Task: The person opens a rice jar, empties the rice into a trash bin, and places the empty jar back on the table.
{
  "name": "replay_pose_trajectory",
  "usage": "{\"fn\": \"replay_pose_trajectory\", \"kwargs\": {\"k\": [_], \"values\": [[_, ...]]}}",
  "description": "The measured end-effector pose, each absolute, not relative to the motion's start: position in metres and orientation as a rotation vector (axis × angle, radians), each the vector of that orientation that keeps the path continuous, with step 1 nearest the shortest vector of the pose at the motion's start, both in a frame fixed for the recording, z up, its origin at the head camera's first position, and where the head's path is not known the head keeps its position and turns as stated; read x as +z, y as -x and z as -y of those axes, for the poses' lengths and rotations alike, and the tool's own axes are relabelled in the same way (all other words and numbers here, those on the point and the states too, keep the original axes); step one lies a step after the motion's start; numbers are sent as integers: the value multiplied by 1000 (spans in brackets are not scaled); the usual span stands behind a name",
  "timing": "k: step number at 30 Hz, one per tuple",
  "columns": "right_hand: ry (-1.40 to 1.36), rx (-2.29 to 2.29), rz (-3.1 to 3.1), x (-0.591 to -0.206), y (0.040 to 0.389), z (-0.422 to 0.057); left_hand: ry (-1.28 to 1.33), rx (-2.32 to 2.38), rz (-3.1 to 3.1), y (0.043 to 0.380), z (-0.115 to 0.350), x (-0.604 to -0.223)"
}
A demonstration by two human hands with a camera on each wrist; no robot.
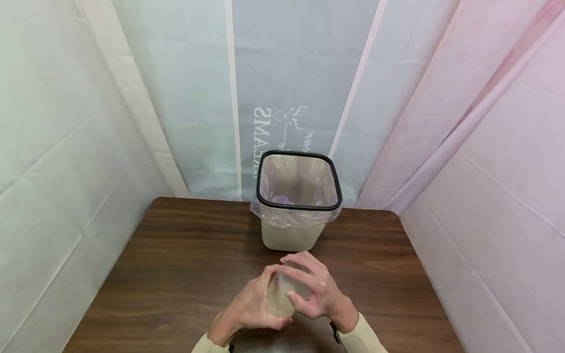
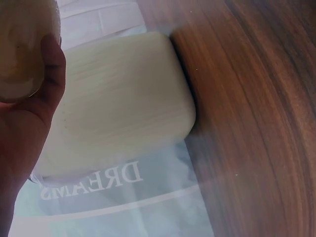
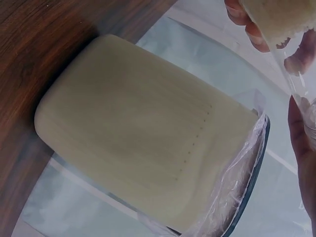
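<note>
A clear container (image 1: 277,300) with pale, grainy contents is between both hands, tilted, at the front of the table in the head view. My left hand (image 1: 251,305) grips its body, thumb and fingers curled round the side. Around the clear rim end curl the fingers and thumb of my right hand (image 1: 321,289). Whether a separate lid sits there I cannot tell. In the right wrist view the container (image 3: 286,17) shows whitish grains against its clear wall. Only part of the container (image 2: 22,54) appears in the left wrist view, beside the left thumb.
A pale waste bin (image 1: 291,238) with a black rim and a clear liner bag stands just beyond the hands; something purplish shows inside it. The brown wooden table (image 1: 185,264) is enclosed by hanging cloths (image 1: 194,98) at the back and sides.
</note>
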State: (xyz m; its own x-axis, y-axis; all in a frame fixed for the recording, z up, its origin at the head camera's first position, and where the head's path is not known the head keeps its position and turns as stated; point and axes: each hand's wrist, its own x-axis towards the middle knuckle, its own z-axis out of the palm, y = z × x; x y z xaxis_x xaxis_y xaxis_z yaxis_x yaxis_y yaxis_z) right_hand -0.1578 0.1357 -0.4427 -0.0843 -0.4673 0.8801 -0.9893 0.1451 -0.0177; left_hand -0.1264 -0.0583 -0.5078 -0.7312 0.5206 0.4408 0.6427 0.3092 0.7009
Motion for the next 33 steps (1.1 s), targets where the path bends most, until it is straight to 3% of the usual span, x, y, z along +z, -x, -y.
{"fn": "replay_pose_trajectory", "kwargs": {"k": [18,33], "values": [[-1335,726,2170,-442,143,-141,1076,-1172,2370,134,59,-513],[-909,646,2405,-441,125,-132,958,-1041,2401,130,53,-511]]}}
